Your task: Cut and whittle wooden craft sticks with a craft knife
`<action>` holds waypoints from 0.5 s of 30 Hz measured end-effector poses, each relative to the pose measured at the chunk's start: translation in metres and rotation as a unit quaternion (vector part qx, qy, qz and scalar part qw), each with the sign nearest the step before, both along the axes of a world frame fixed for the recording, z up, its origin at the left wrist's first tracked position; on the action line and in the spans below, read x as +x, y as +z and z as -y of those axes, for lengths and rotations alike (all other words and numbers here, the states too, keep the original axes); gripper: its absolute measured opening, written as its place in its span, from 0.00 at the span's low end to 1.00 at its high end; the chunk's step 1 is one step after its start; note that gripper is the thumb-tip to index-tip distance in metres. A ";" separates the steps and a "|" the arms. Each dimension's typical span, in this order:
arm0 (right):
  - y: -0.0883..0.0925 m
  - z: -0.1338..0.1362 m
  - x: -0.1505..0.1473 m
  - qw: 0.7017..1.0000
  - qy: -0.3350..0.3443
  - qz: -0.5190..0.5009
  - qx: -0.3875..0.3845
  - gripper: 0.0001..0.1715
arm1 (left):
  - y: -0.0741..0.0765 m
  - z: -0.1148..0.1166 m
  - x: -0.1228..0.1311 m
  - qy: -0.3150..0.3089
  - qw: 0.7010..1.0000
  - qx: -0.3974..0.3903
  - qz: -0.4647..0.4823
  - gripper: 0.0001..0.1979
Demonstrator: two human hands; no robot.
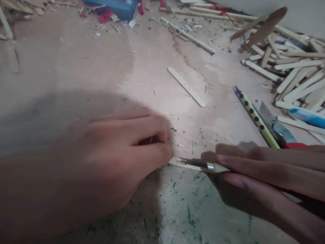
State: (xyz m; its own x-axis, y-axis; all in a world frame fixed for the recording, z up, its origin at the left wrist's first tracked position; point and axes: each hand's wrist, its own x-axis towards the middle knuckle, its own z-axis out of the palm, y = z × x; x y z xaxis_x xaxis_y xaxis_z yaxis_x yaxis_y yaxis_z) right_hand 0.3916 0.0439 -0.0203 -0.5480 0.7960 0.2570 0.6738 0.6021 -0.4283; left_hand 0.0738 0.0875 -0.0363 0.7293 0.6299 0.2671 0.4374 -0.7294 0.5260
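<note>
My left hand point(119, 156) is closed, thumb and finger pinching a thin wooden craft stick point(190, 166) low against the board. Most of that stick is hidden under my fingers and along the tool. In my right hand point(271, 183) is a slim carving tool point(211, 167) with a silver collar and a dark narrow tip. The tip lies on or just over the stick, a little right of my left fingertips; whether it bites into the wood I cannot tell. A loose craft stick point(186, 86) lies flat beyond my hands.
Beyond my right hand lie a yellow-green stick with purple dots point(254, 113) and a bare-bladed knife point(266, 113). Craft sticks are heaped point(291, 81) at the right, with a blue pen-like tube point(308, 117). A blue box point(122, 9) and scraps sit at the back.
</note>
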 end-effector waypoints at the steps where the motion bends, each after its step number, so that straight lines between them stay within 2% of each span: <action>1: -0.001 -0.001 -0.004 1.000 0.002 0.000 -0.001 0.20 | 0.000 -0.001 0.000 -0.003 1.000 -0.006 0.002 0.21; 7: -0.004 -0.006 -0.009 1.000 0.007 0.003 -0.013 0.19 | 0.002 -0.001 -0.006 -0.031 0.999 -0.032 0.005 0.16; 10: -0.004 -0.005 -0.002 1.000 0.009 0.003 -0.018 0.20 | 0.003 0.000 -0.006 -0.024 0.999 -0.031 -0.008 0.17; 13: -0.004 -0.001 0.014 0.999 0.025 0.012 -0.039 0.24 | 0.002 0.004 0.001 0.058 0.994 -0.094 0.018 0.17; 15: -0.005 -0.002 0.029 0.995 0.060 0.033 -0.066 0.32 | 0.001 0.007 0.009 0.111 0.980 -0.162 0.040 0.15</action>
State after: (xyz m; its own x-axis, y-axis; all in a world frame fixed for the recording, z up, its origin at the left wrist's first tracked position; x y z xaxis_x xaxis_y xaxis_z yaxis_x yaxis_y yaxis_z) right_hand 0.4205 0.0460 -0.0251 -0.6531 0.7486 0.1143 0.6298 0.6207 -0.4670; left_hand 0.0826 0.0806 -0.0352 0.5491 0.8321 0.0778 0.5140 -0.4097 0.7536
